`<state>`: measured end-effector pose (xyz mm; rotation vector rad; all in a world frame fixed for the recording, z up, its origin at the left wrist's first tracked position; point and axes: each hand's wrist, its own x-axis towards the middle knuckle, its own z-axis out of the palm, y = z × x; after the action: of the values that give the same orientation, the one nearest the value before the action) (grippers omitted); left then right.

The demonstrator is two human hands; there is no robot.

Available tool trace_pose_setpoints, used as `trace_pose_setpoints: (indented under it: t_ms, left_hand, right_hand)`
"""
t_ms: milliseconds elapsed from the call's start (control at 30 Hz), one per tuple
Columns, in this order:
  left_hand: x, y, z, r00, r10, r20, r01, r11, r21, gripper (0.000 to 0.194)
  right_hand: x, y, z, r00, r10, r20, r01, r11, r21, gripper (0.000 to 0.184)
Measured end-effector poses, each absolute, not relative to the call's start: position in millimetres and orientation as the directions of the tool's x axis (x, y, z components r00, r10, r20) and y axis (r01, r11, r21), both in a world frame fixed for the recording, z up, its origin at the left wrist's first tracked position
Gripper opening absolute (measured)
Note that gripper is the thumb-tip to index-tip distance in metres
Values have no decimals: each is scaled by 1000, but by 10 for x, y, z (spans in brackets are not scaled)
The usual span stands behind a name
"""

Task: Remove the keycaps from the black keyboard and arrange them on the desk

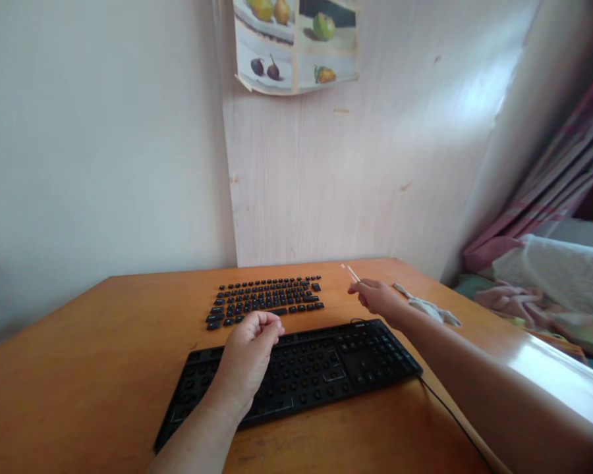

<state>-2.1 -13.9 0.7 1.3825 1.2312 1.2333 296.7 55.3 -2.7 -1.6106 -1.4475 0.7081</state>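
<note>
My left hand (254,345) hovers over the left half of a black keyboard (370,355), its thumb and fingertips pressed together. Whatever may be inside that pinch is too small or hidden to make out. Much of the keyboard's key area is without caps and shows the bare key sockets; the number pad at the right looks darker and fuller. My right hand (375,297) is beyond the keyboard's far right corner, fingers closed at the near end of a thin white stick (353,273), perhaps a cotton swab. Small white bits show just past it.
Black keycaps (264,299) lie in rows on the wooden table (93,368) behind the keyboard. A crumpled grey-white cloth (429,309) rests right of my right hand. The keyboard cable (449,415) runs toward the front right. Wall and fruit pictures (296,46) stand behind.
</note>
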Motion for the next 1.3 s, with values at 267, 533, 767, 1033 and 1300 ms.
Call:
trace_pose_setpoints:
  t_ms: [267, 533, 767, 1033, 1300]
  left_hand:
    - [-30, -111, -25, 43, 974, 224, 237, -228, 944, 28]
    - [-35, -150, -15, 91, 951, 295, 395, -306, 866, 26]
    - [38, -235, -59, 169, 932, 320, 500, -361, 787, 22]
    - [127, -354, -81, 240, 906, 348, 563, -422, 710, 18]
    - [206, -446, -71, 291, 887, 360, 618, -461, 637, 14]
  right_hand:
    - [3368, 362, -169, 208, 976, 73, 189, 33, -981, 29]
    - [3520, 388, -331, 275, 957, 96, 75, 79, -994, 38]
    - [3525, 409, -507, 333, 941, 57, 14, 56, -998, 36]
    - [3624, 473, -560, 396, 917, 50, -54, 78, -995, 34]
    - [3794, 496, -593, 446, 893, 52, -94, 105, -990, 32]
